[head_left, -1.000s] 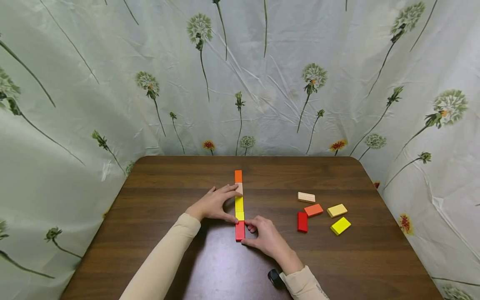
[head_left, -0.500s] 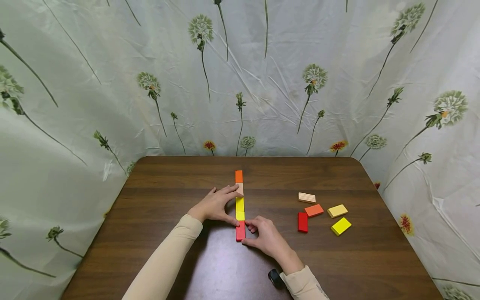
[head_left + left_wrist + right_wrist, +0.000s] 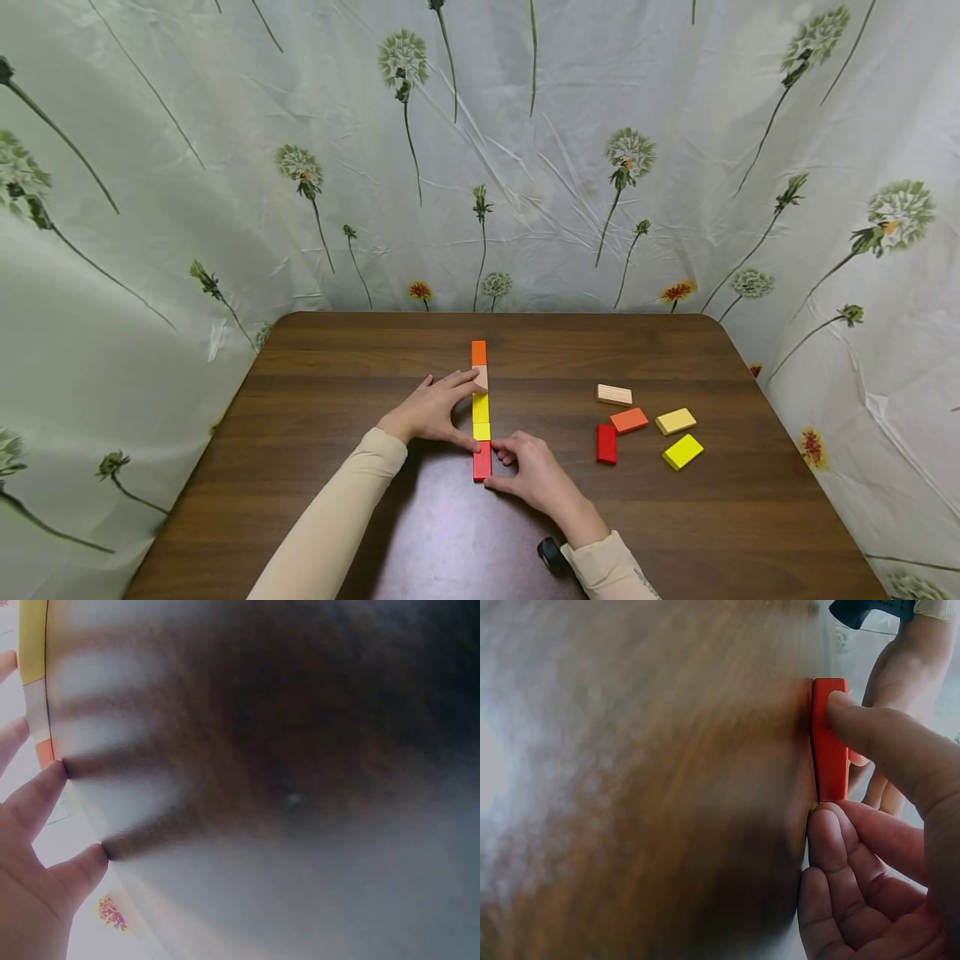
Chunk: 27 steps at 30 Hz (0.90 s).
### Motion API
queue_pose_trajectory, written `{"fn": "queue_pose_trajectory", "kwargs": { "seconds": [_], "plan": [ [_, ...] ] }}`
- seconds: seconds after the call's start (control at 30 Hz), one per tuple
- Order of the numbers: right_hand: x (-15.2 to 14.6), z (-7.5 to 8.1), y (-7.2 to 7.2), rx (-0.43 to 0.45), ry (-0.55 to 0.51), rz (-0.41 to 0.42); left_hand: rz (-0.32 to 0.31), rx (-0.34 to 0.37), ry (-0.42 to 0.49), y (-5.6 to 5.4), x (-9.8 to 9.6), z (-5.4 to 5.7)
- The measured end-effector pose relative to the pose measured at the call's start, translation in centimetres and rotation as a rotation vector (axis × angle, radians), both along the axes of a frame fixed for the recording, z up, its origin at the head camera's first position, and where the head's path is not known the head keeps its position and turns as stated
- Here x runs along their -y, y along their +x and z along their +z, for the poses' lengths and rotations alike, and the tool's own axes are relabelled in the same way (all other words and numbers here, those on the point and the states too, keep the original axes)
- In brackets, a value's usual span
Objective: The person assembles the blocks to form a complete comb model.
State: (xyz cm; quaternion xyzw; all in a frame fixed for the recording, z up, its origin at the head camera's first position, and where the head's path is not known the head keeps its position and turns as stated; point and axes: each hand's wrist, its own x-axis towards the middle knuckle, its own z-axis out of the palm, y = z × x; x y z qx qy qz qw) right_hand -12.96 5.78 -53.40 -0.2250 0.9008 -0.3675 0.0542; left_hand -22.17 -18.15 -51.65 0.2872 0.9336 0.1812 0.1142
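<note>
A straight row of wooden blocks runs away from me on the table: a red block point(image 3: 482, 468) nearest, then yellow blocks point(image 3: 481, 408), a plain wood block point(image 3: 482, 381) and an orange block point(image 3: 478, 352). My right hand point(image 3: 536, 477) pinches the red block, thumb and index finger near its opposite ends, as the right wrist view shows on the red block point(image 3: 830, 750). Stretched along the row's left side, my left hand point(image 3: 429, 410) has spread fingers. Its thumb touches the red block's far left corner; fingertips rest on the plain wood block, partly covering it.
Loose blocks lie to the right: a plain wood block point(image 3: 614, 394), an orange block point(image 3: 628, 420), a red block point(image 3: 607, 444), a pale yellow block point(image 3: 676, 421) and a bright yellow block point(image 3: 682, 452). A flowered curtain point(image 3: 555, 167) hangs behind the dark table point(image 3: 337, 350).
My left thumb has shifted slightly toward me onto the red block's corner. Otherwise the hands and blocks stay practically where they were; the view drifts a little.
</note>
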Motion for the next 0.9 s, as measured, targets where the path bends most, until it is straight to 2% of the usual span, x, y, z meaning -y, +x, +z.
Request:
{"fn": "queue_pose_trajectory", "kwargs": {
  "seconds": [0.37,0.6,0.9],
  "plan": [
    [-0.02,-0.33,-0.16,-0.023,-0.010,0.015,-0.003,0.006,0.015,0.01,-0.01,-0.16],
    [-0.01,-0.28,-0.20,-0.008,-0.010,0.007,0.003,0.019,0.013,0.11,-0.16,-0.06],
    [-0.57,0.27,-0.01,0.062,0.006,0.024,0.015,0.018,0.007,0.12,-0.26,-0.26]
  ]
}}
